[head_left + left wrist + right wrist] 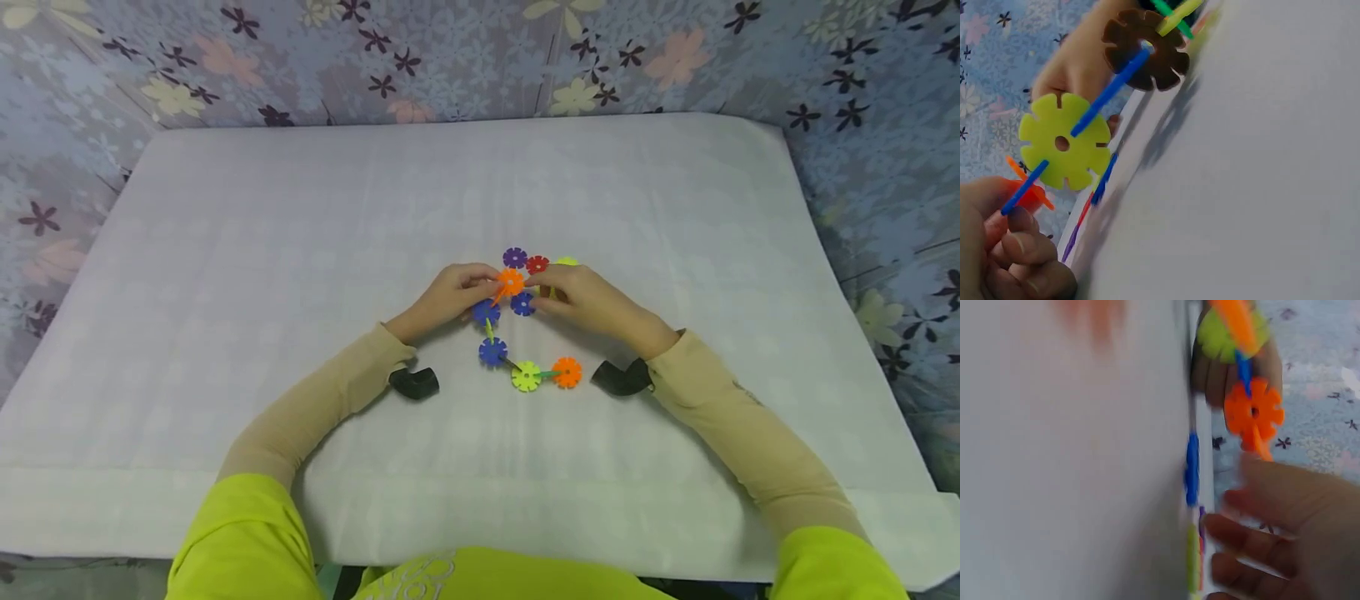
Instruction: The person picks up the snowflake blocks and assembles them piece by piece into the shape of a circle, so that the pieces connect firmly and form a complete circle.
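Observation:
A chain of slotted plastic discs hangs from my left hand [459,293], whose curled fingers and thumb pinch it near its upper end. An orange disc [512,282] tops the chain; below come blue discs [492,353], a yellow-green disc [527,377] and another orange disc [567,372], joined by edge-on discs. In the left wrist view, a yellow-green disc [1038,122] and a brown disc [1124,37] show large. My right hand [588,302] is close to the top orange disc, its fingers spread and loosely bent. A loose blue disc [522,303] lies by its fingertips.
Just beyond the hands, a purple disc [515,257], a red disc [537,264] and a yellow disc [567,261] lie on the white-covered table [300,217]. Dark curved pieces [415,383] stick out at both wrists. Floral cloth [465,67] hangs behind the table.

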The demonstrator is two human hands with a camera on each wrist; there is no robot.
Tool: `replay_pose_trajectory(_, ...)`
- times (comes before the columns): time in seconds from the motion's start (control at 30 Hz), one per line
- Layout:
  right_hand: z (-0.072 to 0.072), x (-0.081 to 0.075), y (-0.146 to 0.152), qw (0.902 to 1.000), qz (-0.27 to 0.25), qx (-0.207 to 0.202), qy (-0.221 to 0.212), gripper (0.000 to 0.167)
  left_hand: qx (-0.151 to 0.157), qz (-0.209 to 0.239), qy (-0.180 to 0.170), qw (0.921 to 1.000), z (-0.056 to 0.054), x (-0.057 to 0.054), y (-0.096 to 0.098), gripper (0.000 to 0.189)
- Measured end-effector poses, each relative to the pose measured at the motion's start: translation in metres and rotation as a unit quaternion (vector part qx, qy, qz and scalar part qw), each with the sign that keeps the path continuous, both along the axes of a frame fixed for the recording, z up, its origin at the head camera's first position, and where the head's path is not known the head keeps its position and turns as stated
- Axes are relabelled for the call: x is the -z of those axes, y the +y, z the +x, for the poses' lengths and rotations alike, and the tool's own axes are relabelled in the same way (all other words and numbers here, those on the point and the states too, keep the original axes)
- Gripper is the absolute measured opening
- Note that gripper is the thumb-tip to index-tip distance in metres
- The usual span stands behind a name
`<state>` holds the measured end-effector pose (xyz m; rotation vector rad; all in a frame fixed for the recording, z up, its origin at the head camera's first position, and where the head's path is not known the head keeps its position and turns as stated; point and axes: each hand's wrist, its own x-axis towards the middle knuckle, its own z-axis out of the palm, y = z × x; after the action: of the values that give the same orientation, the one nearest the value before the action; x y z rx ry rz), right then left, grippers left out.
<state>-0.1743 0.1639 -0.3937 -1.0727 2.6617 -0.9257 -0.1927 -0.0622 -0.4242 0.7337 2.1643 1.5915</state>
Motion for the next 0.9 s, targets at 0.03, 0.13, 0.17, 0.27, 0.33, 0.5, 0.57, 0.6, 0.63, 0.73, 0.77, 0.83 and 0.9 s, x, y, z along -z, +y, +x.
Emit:
replay_pose_trajectory(0.03,-0.001,0.003,0.0,0.9999,0.011,-0.002,-0.002,0.023,-0.003,0.001,0.001,1.0,0.0,0.0,-0.001,0.02)
replay_pose_trajectory(0.13,-0.002,0.009,0.001,0.9996,0.018,-0.013,0.016,0.028,-0.008,0.005,0.006,0.9999,-0.001,0.0,-0.002,0.019)
replay_pose_trajectory(0.17,-0.002,0.01,0.001,0.9993,0.019,-0.016,0.029,0.029,-0.011,0.006,0.01,0.9999,-0.001,0.001,-0.002,0.019)
replay_pose_trajectory(0.27,-0.001,0.012,0.001,0.998,0.024,-0.028,0.051,0.031,-0.021,0.008,0.011,0.9997,-0.001,0.001,-0.002,0.018)
replay_pose_trajectory(0.33,-0.001,0.014,0.0,0.9979,0.028,-0.027,0.052,0.028,-0.029,0.009,0.005,0.9995,-0.001,0.001,-0.002,0.017)
replay_pose_trajectory(0.5,-0.002,0.017,0.0,0.996,0.015,-0.029,0.083,0.015,-0.041,0.0,-0.01,0.9991,-0.001,0.002,-0.002,0.018)
replay_pose_trajectory(0.57,-0.003,0.017,0.0,0.9941,-0.003,-0.019,0.107,0.011,-0.045,-0.009,-0.011,0.9989,-0.002,0.003,-0.002,0.018)
replay_pose_trajectory(0.6,-0.004,0.018,0.001,0.9933,-0.02,-0.007,0.114,0.009,-0.048,-0.013,-0.009,0.9987,-0.002,0.002,-0.002,0.018)
replay_pose_trajectory(0.63,-0.005,0.018,0.001,0.9925,-0.037,0.007,0.116,0.009,-0.05,-0.018,-0.01,0.9986,-0.002,0.002,-0.002,0.019)
replay_pose_trajectory(0.73,-0.007,0.019,0.002,0.9898,-0.091,0.039,0.103,0.008,-0.048,-0.027,-0.006,0.9985,-0.002,0.002,-0.002,0.02)
replay_pose_trajectory(0.77,-0.007,0.02,0.002,0.9886,-0.106,0.043,0.098,0.007,-0.047,-0.028,-0.008,0.9985,-0.002,0.003,-0.001,0.02)
replay_pose_trajectory(0.83,-0.006,0.021,0.002,0.987,-0.126,0.045,0.088,0.006,-0.044,-0.03,-0.008,0.9985,-0.002,0.003,-0.001,0.021)
replay_pose_trajectory(0.9,-0.005,0.024,0.001,0.9851,-0.143,0.048,0.083,0.008,-0.044,-0.031,-0.012,0.9985,-0.002,0.003,-0.001,0.022)
